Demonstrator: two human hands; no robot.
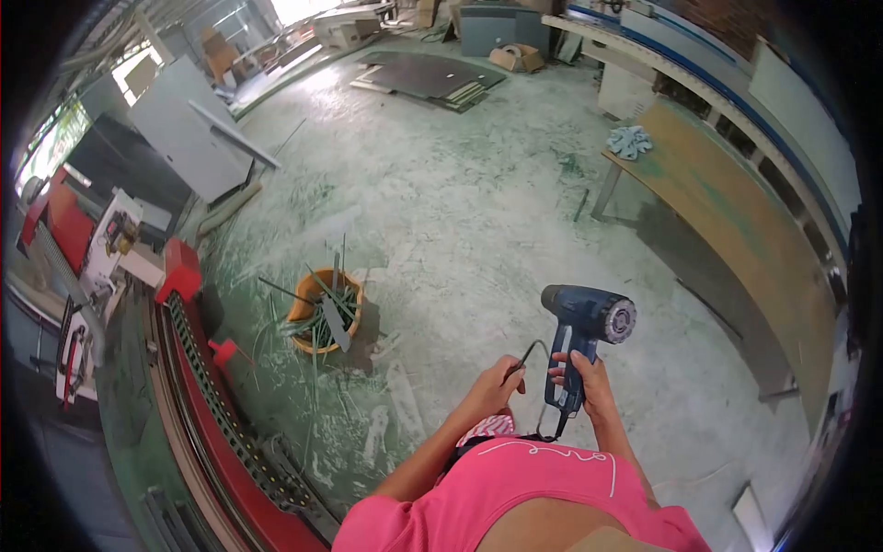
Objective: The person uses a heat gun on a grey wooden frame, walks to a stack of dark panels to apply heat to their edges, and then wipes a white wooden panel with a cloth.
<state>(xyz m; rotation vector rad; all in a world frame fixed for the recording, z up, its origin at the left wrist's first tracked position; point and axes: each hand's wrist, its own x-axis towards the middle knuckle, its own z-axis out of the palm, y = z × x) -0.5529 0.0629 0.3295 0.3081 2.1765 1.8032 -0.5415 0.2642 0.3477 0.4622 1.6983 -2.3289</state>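
My right hand (pixel 589 382) is wrapped round the handle of a dark blue heat gun (pixel 589 311), held upright in front of my body. Its nozzle points left and the round grey vent at its back faces right. A cord (pixel 560 425) leaves the bottom of the handle. To the left, my left hand (pixel 501 385) is closed on a thin dark cord (pixel 533 346), which arches out of the fingers and hangs down beside the heat gun's handle.
A yellow bucket (pixel 357 317) full of long thin strips stands on the dusty floor (pixel 441 202). Along the left runs a red machine rail (pixel 221 437). A wooden table (pixel 727 216) with gloves (pixel 629 142) stands right. Dark panels (pixel 428 75) lie farther back.
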